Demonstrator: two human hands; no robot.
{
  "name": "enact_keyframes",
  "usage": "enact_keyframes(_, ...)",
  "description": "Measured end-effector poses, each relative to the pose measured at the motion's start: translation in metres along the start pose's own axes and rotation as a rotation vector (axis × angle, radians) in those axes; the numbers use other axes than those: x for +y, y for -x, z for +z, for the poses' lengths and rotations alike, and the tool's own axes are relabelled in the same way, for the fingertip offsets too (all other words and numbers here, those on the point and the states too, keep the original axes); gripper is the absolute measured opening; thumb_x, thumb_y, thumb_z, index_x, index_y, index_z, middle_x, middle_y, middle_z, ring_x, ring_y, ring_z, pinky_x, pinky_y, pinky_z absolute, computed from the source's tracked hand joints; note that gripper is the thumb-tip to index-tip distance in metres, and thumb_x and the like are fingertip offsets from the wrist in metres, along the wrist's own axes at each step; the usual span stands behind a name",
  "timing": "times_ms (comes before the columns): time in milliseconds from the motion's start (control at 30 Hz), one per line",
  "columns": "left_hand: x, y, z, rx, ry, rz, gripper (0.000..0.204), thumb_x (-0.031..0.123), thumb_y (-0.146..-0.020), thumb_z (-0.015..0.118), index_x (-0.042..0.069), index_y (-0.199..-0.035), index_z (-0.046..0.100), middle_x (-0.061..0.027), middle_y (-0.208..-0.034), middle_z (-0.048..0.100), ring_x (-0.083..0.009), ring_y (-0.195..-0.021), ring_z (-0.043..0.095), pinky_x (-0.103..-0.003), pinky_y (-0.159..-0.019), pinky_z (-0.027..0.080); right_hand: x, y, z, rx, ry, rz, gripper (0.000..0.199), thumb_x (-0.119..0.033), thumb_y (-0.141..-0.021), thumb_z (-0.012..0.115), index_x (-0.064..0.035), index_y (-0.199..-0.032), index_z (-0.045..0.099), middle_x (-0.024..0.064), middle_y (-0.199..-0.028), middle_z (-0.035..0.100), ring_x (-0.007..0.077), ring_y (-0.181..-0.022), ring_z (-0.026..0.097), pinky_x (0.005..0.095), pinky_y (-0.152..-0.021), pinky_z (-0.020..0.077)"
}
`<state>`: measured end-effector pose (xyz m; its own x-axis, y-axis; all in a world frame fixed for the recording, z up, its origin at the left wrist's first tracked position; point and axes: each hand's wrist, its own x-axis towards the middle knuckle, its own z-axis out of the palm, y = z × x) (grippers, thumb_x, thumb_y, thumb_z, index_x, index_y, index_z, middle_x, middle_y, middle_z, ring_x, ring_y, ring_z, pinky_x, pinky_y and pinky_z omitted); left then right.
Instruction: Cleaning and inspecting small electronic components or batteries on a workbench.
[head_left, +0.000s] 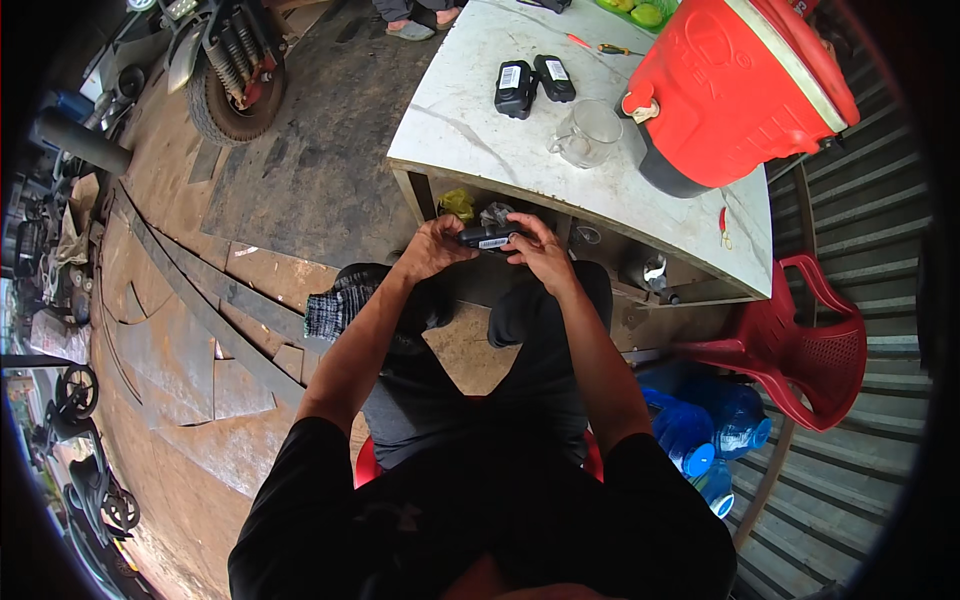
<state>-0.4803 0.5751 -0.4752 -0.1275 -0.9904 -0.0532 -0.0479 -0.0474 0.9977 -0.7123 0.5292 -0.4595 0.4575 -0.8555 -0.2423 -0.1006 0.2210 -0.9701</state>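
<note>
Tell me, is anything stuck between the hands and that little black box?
Nothing visible. The left hand and right hand both grip the small black rectangular box directly, one at each end, in front of the white marble-topped table.

Black device with a white label against a white, grey-veined tabletop

The small black device (487, 238) carries a white label; two matching black units (533, 84) lie on the white marble-patterned table (470, 140). A red cooler (735, 85) has a cream-coloured band, the plastic chair (790, 345) is red, the bottles (700, 430) blue, the shirt (480, 520) black, and the floor (190, 340) rust-brown.
</note>
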Motion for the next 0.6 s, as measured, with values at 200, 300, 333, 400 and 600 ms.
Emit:
enact_keyframes(200,0.015,0.007,0.002,-0.190,0.220,-0.201,0.026,0.001,-0.076,0.079,0.006,-0.086,0.055,-0.0014,-0.083,0.067,-0.0102,-0.079,0.065,-0.024,-0.068,0.052,-0.002,0.000,0.001,-0.019,0.019,0.011,0.041,-0.006,-0.096,0.047,-0.0151,-0.136,0.049,0.0032,-0.126,0.054,0.0145,-0.090,0.064,0.0260,-0.071,0.0533)
enact_keyframes(300,0.025,0.007,0.005,-0.187,0.180,-0.307,0.023,0.008,-0.079,0.078,0.005,-0.087,0.056,-0.0037,-0.083,0.069,-0.0116,-0.079,0.067,-0.024,-0.067,0.053,-0.004,0.002,0.004,-0.005,0.051,-0.004,0.043,-0.006,-0.097,0.045,-0.0172,-0.138,0.047,0.0019,-0.126,0.054,0.0137,-0.089,0.063,0.0262,-0.071,0.0531)
enact_keyframes(333,0.026,0.007,0.005,-0.185,0.180,-0.307,0.023,0.008,-0.079,0.078,0.005,-0.087,0.056,-0.0037,-0.083,0.069,-0.0116,-0.079,0.067,-0.024,-0.067,0.053,-0.006,0.003,0.005,-0.008,0.063,-0.001,0.044,-0.007,-0.097,0.044,-0.0185,-0.139,0.046,0.0017,-0.127,0.054,0.0128,-0.090,0.062,0.0263,-0.071,0.0532)
enact_keyframes(400,0.028,0.006,0.006,-0.238,0.108,-0.355,0.022,0.005,-0.082,0.074,0.005,-0.096,0.057,-0.0043,-0.090,0.069,-0.0150,-0.086,0.068,-0.027,-0.071,0.054,-0.007,0.003,0.007,-0.010,0.075,0.002,0.045,-0.007,-0.097,0.044,-0.0198,-0.140,0.045,0.0015,-0.128,0.054,0.0119,-0.090,0.061,0.0264,-0.071,0.0533)
enact_keyframes(600,0.026,0.007,0.006,-0.310,0.087,-0.341,0.022,0.009,-0.082,0.075,0.005,-0.099,0.061,-0.0020,-0.090,0.068,-0.0118,-0.087,0.067,-0.026,-0.073,0.053,-0.006,0.004,0.007,-0.021,0.149,-0.060,0.048,-0.006,-0.096,0.042,-0.0206,-0.142,0.043,0.0042,-0.134,0.052,0.0114,-0.093,0.058,0.0268,-0.074,0.0545)
